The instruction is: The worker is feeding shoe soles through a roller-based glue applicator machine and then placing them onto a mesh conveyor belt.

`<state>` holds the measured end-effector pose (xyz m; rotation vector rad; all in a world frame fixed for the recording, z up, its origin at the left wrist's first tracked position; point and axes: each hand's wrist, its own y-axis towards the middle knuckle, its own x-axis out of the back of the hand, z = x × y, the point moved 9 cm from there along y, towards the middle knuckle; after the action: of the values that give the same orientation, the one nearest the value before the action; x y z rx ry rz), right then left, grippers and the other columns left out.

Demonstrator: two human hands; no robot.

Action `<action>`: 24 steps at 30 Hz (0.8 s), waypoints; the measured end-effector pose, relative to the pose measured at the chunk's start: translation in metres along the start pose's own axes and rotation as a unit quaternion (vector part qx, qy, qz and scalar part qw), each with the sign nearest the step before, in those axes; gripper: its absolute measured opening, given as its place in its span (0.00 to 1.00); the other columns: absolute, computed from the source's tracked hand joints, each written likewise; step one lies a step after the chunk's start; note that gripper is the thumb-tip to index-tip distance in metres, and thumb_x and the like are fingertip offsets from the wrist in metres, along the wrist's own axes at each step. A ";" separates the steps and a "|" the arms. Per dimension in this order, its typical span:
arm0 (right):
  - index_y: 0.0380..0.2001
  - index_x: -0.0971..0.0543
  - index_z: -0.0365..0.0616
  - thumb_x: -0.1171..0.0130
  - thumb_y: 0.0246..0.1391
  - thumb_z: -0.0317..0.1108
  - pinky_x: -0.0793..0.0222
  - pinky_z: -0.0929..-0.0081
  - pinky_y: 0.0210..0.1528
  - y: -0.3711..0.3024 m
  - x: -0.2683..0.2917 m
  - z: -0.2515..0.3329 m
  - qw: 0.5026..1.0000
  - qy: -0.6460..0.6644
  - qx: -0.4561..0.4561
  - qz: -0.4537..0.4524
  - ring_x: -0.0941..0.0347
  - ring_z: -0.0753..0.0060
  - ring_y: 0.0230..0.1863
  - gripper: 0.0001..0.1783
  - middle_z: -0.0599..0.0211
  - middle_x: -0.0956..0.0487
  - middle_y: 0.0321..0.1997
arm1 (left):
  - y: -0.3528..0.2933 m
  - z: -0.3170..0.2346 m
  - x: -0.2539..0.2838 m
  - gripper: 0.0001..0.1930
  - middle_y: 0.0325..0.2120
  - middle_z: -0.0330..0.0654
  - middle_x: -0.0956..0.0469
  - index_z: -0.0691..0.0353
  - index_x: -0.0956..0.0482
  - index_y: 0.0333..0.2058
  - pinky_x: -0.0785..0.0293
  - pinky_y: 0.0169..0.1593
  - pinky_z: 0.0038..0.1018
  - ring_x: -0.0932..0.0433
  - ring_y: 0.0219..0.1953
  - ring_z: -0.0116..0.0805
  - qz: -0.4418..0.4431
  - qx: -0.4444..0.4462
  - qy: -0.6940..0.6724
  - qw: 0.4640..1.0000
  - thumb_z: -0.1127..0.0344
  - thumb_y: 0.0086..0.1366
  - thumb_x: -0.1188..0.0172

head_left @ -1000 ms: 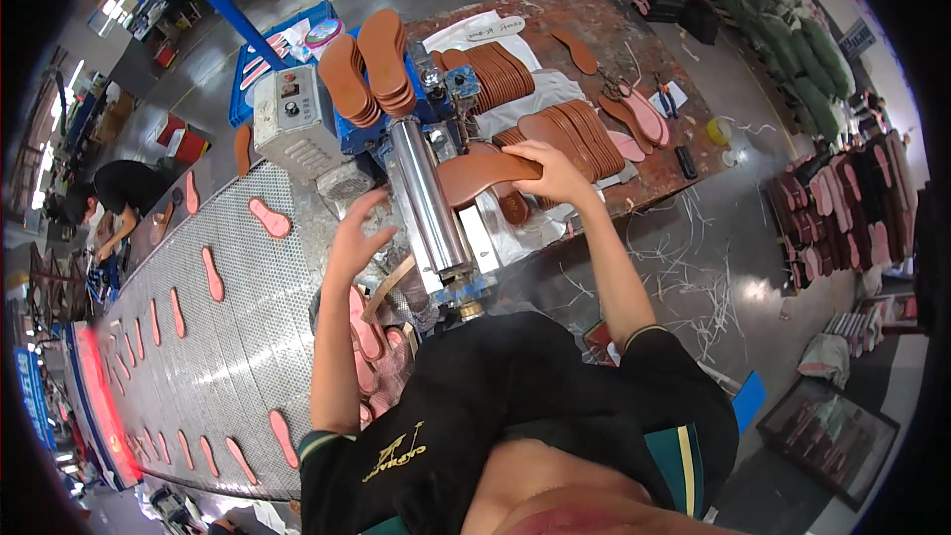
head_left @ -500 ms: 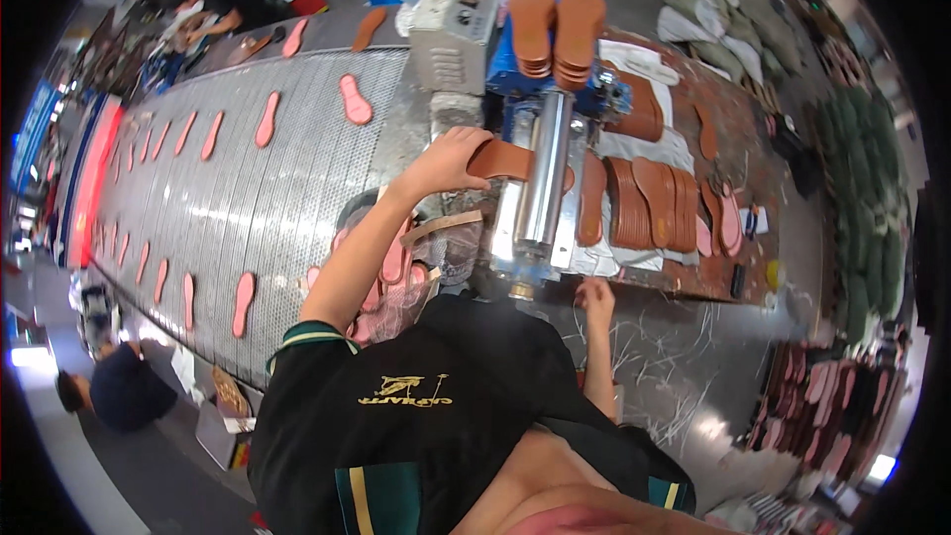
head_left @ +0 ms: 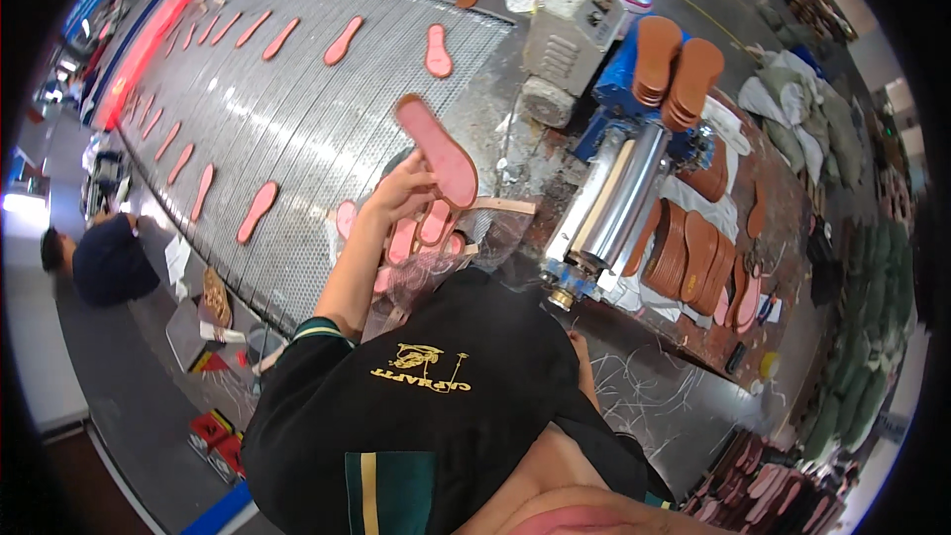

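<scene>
Pinched in my left hand (head_left: 404, 188) is a shoe sole (head_left: 443, 154) with its pink face up and a brown edge. It is tilted above the near right corner of the mesh conveyor (head_left: 327, 139). Just below it, pink soles (head_left: 401, 240) sit in a container lined with clear plastic. My right hand (head_left: 579, 342) hangs low beside my body, mostly covered by my black shirt, so its fingers do not show. Right of my left hand is the roller machine (head_left: 624, 203), with metal rollers and brown soles (head_left: 659, 54) stacked on its far end.
Rows of pink soles (head_left: 342, 42) lie spaced along the conveyor. Brown soles (head_left: 698, 253) stand in a row on the worn table right of the machine. A grey motor housing (head_left: 575, 25) rises behind the rollers. At the left, a person in dark clothes (head_left: 109, 258) bends down.
My left hand has drawn the sole away from the rollers to the left; its pink face now shows instead of the brown. My right hand is now more hidden. The view has turned.
</scene>
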<state>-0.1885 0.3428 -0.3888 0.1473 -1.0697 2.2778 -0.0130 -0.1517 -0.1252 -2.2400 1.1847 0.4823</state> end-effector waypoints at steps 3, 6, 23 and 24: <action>0.31 0.22 0.38 0.51 0.52 0.28 0.31 0.76 0.35 -0.002 0.000 -0.002 0.999 0.012 -0.004 0.037 0.28 0.76 0.30 0.09 0.68 0.22 0.27 | -0.047 -0.011 0.031 0.27 0.48 0.46 0.31 0.56 0.41 0.57 0.29 0.50 0.40 0.29 0.49 0.41 -0.080 -0.095 -0.135 0.983 0.75 0.59 0.48; 0.31 0.22 0.38 0.51 0.52 0.27 0.31 0.76 0.35 0.003 0.000 -0.002 0.997 0.024 -0.008 0.074 0.28 0.76 0.30 0.09 0.68 0.22 0.27 | -0.095 -0.008 0.089 0.24 0.49 0.49 0.32 0.57 0.40 0.54 0.31 0.53 0.44 0.30 0.51 0.47 -0.136 -0.176 -0.210 0.952 0.70 0.59 0.47; 0.29 0.24 0.42 0.46 0.57 0.39 0.33 0.77 0.19 -0.011 0.124 0.047 0.995 0.009 0.090 -0.029 0.29 0.77 0.18 0.11 0.68 0.25 0.20 | -0.260 0.126 0.281 0.06 0.23 0.38 0.28 0.63 0.30 0.31 0.33 0.20 0.22 0.30 0.20 0.27 -0.547 -0.020 -0.087 0.832 0.67 0.61 0.46; 0.27 0.24 0.41 0.46 0.57 0.38 0.35 0.77 0.18 -0.017 0.158 0.076 0.990 -0.023 0.113 -0.083 0.30 0.78 0.16 0.12 0.68 0.26 0.16 | -0.249 0.107 0.279 0.03 0.20 0.35 0.30 0.61 0.30 0.27 0.37 0.17 0.21 0.33 0.18 0.24 -0.447 -0.054 -0.071 0.890 0.72 0.58 0.45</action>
<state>-0.3178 0.3719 -0.2727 0.3686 -0.7859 2.2460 0.3417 -0.1488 -0.2852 -2.4839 -0.0268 0.3147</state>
